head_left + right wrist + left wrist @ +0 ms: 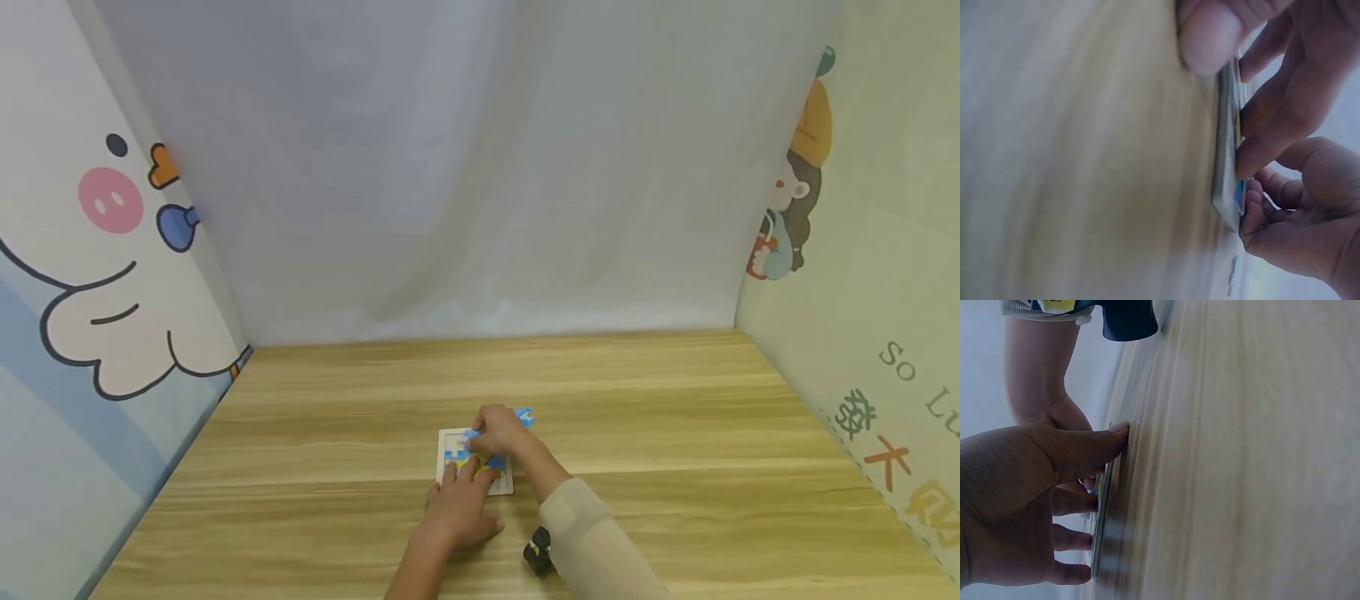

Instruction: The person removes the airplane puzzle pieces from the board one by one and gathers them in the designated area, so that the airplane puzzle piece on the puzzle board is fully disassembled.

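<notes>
1. I see a small jigsaw puzzle (441,457), with a pale rim and blue and yellow pieces, lying flat near the lower middle of a wood-grain table (300,517).
2. The left hand (459,510) is palm down at the puzzle's near side, fingers spread wide, fingertips resting on it. In my left wrist view, the thumb (1100,450) sits apart from the other fingers, by the puzzle's edge.
3. The right hand (497,429) reaches over the far part of the puzzle, its fingers drawn in narrow beside a light blue patch. I cannot tell whether they hold a piece.
4. At the puzzle's far left corner, I make out a pale gap in the picture.
5. A loose blue piece (527,416) lies on the table, just beyond the puzzle's far right corner, near the right hand.
6. A cream sleeve (600,542) covers the right forearm, with a black device (537,552) beside it.
7. Behind the table I see a pale grey curtain (487,167). A white cartoon bird (112,275) decorates the left wall; a cartoon child (787,208) and lettering decorate the right.
</notes>
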### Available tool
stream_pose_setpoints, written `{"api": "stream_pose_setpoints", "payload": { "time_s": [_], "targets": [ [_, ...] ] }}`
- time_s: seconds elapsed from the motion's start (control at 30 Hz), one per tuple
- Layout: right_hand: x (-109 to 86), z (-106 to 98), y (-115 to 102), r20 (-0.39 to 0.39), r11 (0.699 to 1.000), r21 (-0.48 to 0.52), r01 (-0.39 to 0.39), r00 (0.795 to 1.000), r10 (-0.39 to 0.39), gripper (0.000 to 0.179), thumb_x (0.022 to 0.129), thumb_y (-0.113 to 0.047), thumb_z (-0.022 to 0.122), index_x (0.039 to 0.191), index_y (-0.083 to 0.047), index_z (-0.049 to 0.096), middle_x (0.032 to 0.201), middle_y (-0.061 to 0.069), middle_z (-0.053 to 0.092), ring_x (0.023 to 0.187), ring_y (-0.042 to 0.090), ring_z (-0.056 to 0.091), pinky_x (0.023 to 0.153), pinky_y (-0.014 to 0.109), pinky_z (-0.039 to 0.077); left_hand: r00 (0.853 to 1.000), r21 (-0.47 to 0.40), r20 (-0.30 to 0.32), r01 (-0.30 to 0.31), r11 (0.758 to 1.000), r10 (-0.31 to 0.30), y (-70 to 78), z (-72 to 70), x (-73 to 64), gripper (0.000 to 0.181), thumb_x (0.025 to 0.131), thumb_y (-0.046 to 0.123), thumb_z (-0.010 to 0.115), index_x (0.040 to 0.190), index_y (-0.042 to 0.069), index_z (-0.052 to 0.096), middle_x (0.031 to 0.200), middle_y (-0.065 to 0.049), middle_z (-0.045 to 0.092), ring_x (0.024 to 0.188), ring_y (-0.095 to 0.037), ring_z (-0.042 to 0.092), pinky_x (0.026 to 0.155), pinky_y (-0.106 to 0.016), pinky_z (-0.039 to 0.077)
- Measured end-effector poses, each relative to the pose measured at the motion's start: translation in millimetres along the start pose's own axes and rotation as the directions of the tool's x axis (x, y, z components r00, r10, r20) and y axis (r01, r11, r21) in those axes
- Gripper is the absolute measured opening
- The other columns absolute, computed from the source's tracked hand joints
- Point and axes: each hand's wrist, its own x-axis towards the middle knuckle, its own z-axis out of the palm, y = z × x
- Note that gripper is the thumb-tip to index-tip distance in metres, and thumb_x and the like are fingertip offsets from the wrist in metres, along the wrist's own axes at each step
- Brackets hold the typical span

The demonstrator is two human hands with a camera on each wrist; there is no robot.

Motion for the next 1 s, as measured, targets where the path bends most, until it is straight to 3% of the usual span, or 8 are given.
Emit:
{"api": "stream_pose_setpoints", "payload": {
  "time_s": [0.1, 0.37, 0.6, 1.0],
  "targets": [
    [0.7, 0.0, -0.9, -0.001, 1.000, -0.031, -0.005, 1.000, 0.005, 0.022, 0.080, -0.015, 0.073, 0.090, -0.002, 0.059, 0.084, 0.004, 0.056, 0.078, 0.020, 0.054, 0.070, 0.033, 0.049, 1.000, -0.003, -0.002, -0.005, 1.000, 0.005, -0.2, 0.3, 0.1, 0.061, 0.075, 0.032, 0.075, 0.129, 0.011, 0.053, 0.139, -0.023, 0.036, 0.125, -0.053, 0.026, 0.090, -0.070, 0.027],
    [-1.7, -0.6, -0.3, -0.011, 1.000, 0.027, 0.011, 1.000, -0.011, 0.019, 0.080, -0.009, 0.072, 0.089, -0.004, 0.055, 0.082, 0.003, 0.053, 0.074, 0.018, 0.051, 0.063, 0.030, 0.046, 1.000, -0.012, -0.004, -0.002, 1.000, 0.002, 0.2, -0.1, -0.1, 0.061, 0.076, 0.032, 0.075, 0.128, 0.011, 0.053, 0.140, -0.022, 0.036, 0.125, -0.053, 0.026, 0.090, -0.070, 0.027],
    [-5.2, -5.7, 6.9, -0.008, 0.990, 0.134, 0.048, 0.999, -0.047, 0.010, 0.083, -0.003, 0.065, 0.089, -0.005, 0.057, 0.087, 0.004, 0.055, 0.084, 0.021, 0.053, 0.074, 0.036, 0.047, 1.000, -0.007, -0.007, 0.002, 1.000, -0.002, 0.9, -1.2, -0.4, 0.062, 0.074, 0.032, 0.076, 0.128, 0.011, 0.054, 0.139, -0.022, 0.038, 0.124, -0.053, 0.027, 0.089, -0.070, 0.028],
    [-8.5, -13.5, 15.1, 0.021, 0.961, 0.264, 0.076, 0.996, -0.085, 0.005, 0.087, -0.001, 0.061, 0.088, -0.001, 0.057, 0.081, 0.004, 0.056, 0.068, 0.015, 0.053, 0.059, 0.026, 0.049, 1.000, -0.021, -0.010, -0.007, 1.000, 0.007, -3.3, -0.8, -1.4, 0.063, 0.074, 0.034, 0.076, 0.128, 0.011, 0.054, 0.139, -0.021, 0.037, 0.125, -0.054, 0.026, 0.089, -0.071, 0.027]
  ]
}}
